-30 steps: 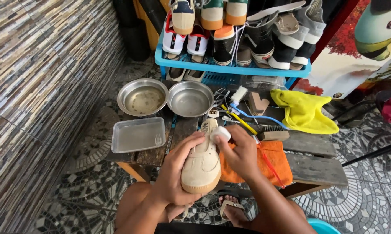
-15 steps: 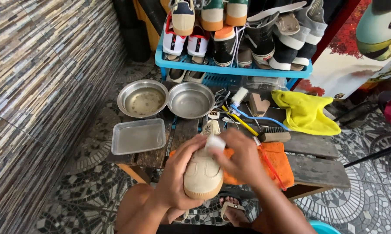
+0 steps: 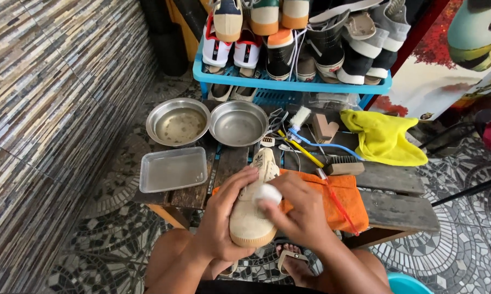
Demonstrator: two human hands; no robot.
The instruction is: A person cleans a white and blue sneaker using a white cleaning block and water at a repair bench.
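A cream-coloured shoe [image 3: 252, 218] is held with its heel toward me over the front of a low wooden table [image 3: 392, 209]. My left hand [image 3: 221, 220] grips the shoe along its left side. My right hand [image 3: 300, 209] presses a small white pad [image 3: 268, 194] against the shoe's upper. An orange cloth [image 3: 343, 198] lies on the table under and right of the shoe.
Two round metal bowls [image 3: 178, 121] [image 3: 238, 123] and a rectangular metal tray [image 3: 173, 169] sit on the left. Brushes [image 3: 343, 164] and a yellow cloth [image 3: 384, 137] lie at the back right. A blue rack [image 3: 289, 86] of shoes stands behind. A tiled wall [image 3: 49, 109] runs along the left.
My right hand with the white pad has slid along the shoe's upper toward me, from near the tongue to the middle. The left hand keeps its grip on the shoe.
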